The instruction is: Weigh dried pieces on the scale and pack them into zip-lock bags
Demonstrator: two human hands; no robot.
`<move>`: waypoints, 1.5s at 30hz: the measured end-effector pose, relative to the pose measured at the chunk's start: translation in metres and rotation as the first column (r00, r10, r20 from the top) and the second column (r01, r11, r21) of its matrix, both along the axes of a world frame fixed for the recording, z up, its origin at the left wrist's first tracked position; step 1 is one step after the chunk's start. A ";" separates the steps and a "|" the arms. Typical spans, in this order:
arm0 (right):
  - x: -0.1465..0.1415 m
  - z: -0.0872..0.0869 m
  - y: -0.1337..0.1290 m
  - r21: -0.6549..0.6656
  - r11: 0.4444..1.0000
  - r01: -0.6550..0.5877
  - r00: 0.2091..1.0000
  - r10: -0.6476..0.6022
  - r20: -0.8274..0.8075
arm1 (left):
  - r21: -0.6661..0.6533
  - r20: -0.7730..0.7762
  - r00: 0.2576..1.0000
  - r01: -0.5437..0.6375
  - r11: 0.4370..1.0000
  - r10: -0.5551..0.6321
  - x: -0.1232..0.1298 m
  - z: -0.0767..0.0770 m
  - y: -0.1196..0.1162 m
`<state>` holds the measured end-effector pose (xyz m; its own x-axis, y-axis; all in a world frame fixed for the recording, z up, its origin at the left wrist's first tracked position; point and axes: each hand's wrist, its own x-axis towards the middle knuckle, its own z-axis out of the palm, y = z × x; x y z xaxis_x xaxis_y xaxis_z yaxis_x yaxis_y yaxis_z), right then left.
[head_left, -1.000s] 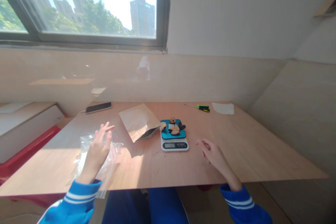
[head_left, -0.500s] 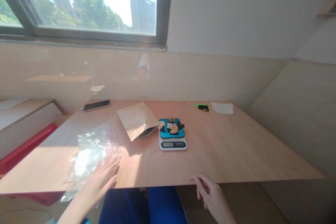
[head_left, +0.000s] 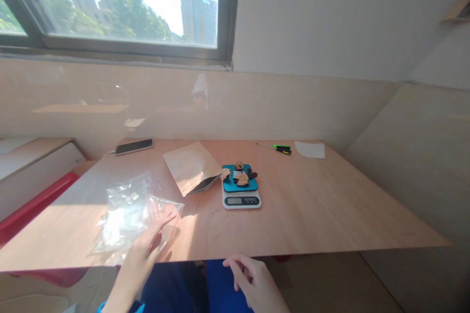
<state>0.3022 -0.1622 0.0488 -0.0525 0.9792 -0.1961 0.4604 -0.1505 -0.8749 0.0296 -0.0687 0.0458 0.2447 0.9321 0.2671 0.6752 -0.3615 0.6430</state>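
My left hand (head_left: 145,244) has its fingers closed on a clear zip bag (head_left: 177,208) with a red strip, its edge raised. Under and behind that hand lies a pile of similar clear bags (head_left: 119,222), glaring in the sunlight. My right hand (head_left: 253,279) hovers over my lap at the table's front edge, fingers loosely bent and apart, nothing visible in it. Ahead of both hands, a kitchen scale (head_left: 230,188) with a blue plate bears several curled tan and dark pieces (head_left: 242,179). Touching its left side is a brown paper pouch (head_left: 193,164), mouth open toward the scale.
A phone (head_left: 134,146) lies at the back left of the wooden table (head_left: 312,205). Toward the back right are a green-and-black screwdriver (head_left: 282,148) and a white paper piece (head_left: 310,149). A box (head_left: 40,166) and a red plastic item (head_left: 40,210) stand left of the table.
My left hand has gone from lying flat on the bags to gripping one and lifting its edge rightward. My right hand has moved left and slightly down, over my lap.
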 end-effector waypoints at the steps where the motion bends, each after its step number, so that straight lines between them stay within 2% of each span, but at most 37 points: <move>1: -0.005 0.001 0.002 0.018 1.000 -0.018 1.000 0.018 0.012 | 0.051 -0.026 1.000 0.014 0.999 -0.013 0.007 0.003 0.003; 4: -0.012 -0.001 0.006 0.059 0.996 -0.066 0.997 0.064 0.034 | 0.180 -0.171 0.985 0.044 0.983 -0.012 0.032 0.013 0.021; 8: -0.008 -0.007 0.003 0.040 0.997 -0.059 0.998 0.059 0.010 | 0.182 -0.390 0.920 0.126 0.975 -0.046 0.056 0.021 0.051; 11: 0.003 -0.011 -0.002 0.003 1.000 -0.011 1.000 0.011 -0.005 | 0.214 -0.465 0.884 0.153 0.965 -0.037 0.057 0.020 0.065; 14: 0.013 -0.014 -0.006 -0.030 0.999 0.035 0.999 -0.035 -0.003 | 0.257 -0.479 0.877 0.100 0.961 0.037 0.048 0.016 0.071; 17: 0.018 -0.016 -0.010 -0.018 0.998 0.052 0.999 -0.052 0.016 | 0.255 -0.459 0.887 0.083 0.963 0.045 0.040 0.011 0.073; 21: 0.019 -0.009 0.002 0.138 0.990 0.014 0.997 -0.025 0.078 | 0.240 -0.382 0.924 0.061 0.969 0.036 0.038 0.007 0.073; 24: 0.016 0.007 0.040 0.316 0.947 -0.052 0.983 -0.007 0.182 | 0.244 -0.360 0.931 0.037 0.969 0.055 0.037 0.006 0.075; 26: 0.010 0.017 0.080 0.459 0.886 -0.071 0.937 -0.098 0.335 | 0.234 -0.368 0.928 0.035 0.972 0.055 0.035 0.005 0.076; 27: 0.005 0.020 0.102 0.495 0.865 -0.083 0.885 -0.164 0.435 | 0.227 -0.373 0.926 0.037 0.973 0.052 0.033 0.005 0.076; 29: -0.007 0.021 0.144 0.486 0.863 -0.138 0.751 -0.228 0.620 | 0.212 -0.379 0.924 0.044 0.976 0.040 0.030 0.004 0.077; 31: -0.020 0.017 0.177 0.418 0.872 -0.257 0.621 -0.183 0.763 | 0.208 -0.380 0.924 0.043 0.977 0.040 0.027 0.003 0.077; 33: -0.030 0.011 0.199 0.342 0.877 -0.338 0.502 -0.140 0.854 | 0.216 -0.376 0.925 0.029 0.976 0.056 0.023 0.001 0.077; 35: -0.036 0.006 0.208 0.310 0.882 -0.355 0.438 -0.136 0.888 | 0.226 -0.372 0.925 0.015 0.974 0.072 0.020 -0.001 0.077; 38: -0.035 0.007 0.207 0.326 0.882 -0.339 0.432 -0.162 0.887 | 0.226 -0.355 0.933 0.025 0.974 0.059 0.016 -0.004 0.077; 41: -0.026 0.019 0.195 0.349 0.868 -0.354 0.431 -0.181 0.884 | 0.217 -0.335 0.941 0.028 0.976 0.048 0.013 -0.008 0.078; 45: -0.005 0.040 0.185 0.421 0.818 -0.391 0.425 -0.245 0.871 | 0.214 -0.340 0.940 0.050 0.976 0.026 0.012 -0.010 0.081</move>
<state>0.2973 0.0232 0.0892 -0.2450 0.9162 0.3170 0.9688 0.2186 0.1169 0.0415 0.0121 0.0356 0.3669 0.8575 0.3606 0.8335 -0.4752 0.2818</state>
